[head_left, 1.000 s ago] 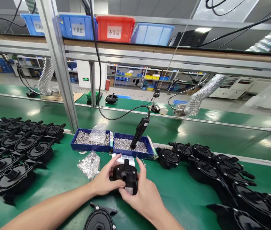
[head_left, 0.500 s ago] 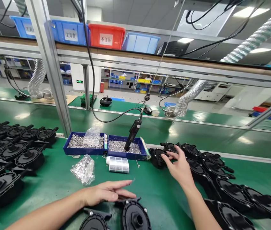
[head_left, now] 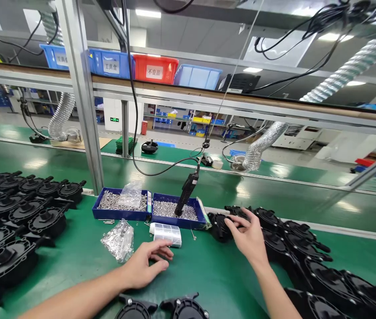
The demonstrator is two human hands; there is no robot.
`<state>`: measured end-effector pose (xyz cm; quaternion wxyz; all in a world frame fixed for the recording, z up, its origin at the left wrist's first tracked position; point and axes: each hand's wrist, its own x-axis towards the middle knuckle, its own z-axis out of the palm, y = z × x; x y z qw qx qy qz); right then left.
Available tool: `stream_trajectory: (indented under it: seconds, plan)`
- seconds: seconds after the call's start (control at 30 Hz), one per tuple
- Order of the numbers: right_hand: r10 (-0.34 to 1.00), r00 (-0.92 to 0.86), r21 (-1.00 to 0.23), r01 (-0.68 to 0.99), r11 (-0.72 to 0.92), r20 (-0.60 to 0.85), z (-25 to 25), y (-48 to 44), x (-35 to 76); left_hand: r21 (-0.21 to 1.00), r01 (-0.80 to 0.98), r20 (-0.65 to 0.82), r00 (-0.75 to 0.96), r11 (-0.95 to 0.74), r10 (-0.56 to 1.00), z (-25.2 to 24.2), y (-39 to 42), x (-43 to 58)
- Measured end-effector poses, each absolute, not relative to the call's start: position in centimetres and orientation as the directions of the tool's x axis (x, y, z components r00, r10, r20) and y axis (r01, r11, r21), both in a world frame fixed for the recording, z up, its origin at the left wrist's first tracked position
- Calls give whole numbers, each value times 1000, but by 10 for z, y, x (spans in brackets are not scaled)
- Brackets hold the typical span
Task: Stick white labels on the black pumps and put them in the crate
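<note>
Just right of the blue tray [head_left: 188,223], apparently for easy reach, sits a black housing [head_left: 219,229] under the right hand's [head_left: 249,237] half-spread fingers (grip unclear); the left hand [head_left: 146,266], empty, loosely open, hangs before that tray.

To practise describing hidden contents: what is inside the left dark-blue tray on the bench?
Thin metal screws lie inside the tray, with a clear plastic bag partly over them; what lies beneath the screws is covered from view.

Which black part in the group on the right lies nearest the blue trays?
The leftmost black part, by the right hand: it sits beside the right-hand blue tray, while the others lie farther right.
</note>
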<state>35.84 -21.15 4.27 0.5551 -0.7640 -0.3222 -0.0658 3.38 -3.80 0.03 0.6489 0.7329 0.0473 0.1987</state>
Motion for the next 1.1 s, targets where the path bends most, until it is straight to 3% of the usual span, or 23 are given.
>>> stream_trajectory:
  seconds: [0.2,0.37,0.53,0.63,0.77,0.93,1.1]
  plan:
    - [372,793,-854,520,1,483,75,-215,302,836,-235,413,865,-496,285,-8,-33,34]
    - [626,758,-983,120,142,183,81,-198,236,648,-379,582,806,-661,109,-9,-29,40]
    - [741,666,-982,-63,178,91,63,-174,192,539,-499,714,698,-678,53,-6,-29,41]
    - [708,698,-979,-49,200,110,60,-171,184,575,-471,709,694,-669,121,-9,-32,39]
    - [707,658,-966,154,209,258,61,-182,187,747,-342,614,684,-569,394,-14,-37,40]
    - [851,523,-999,6,48,44,56,-189,181,856,-278,496,679,-437,541,-9,-40,44]
    - [876,482,-999,26,19,29,50,-184,175,868,-250,467,705,-430,534,-4,-40,43]
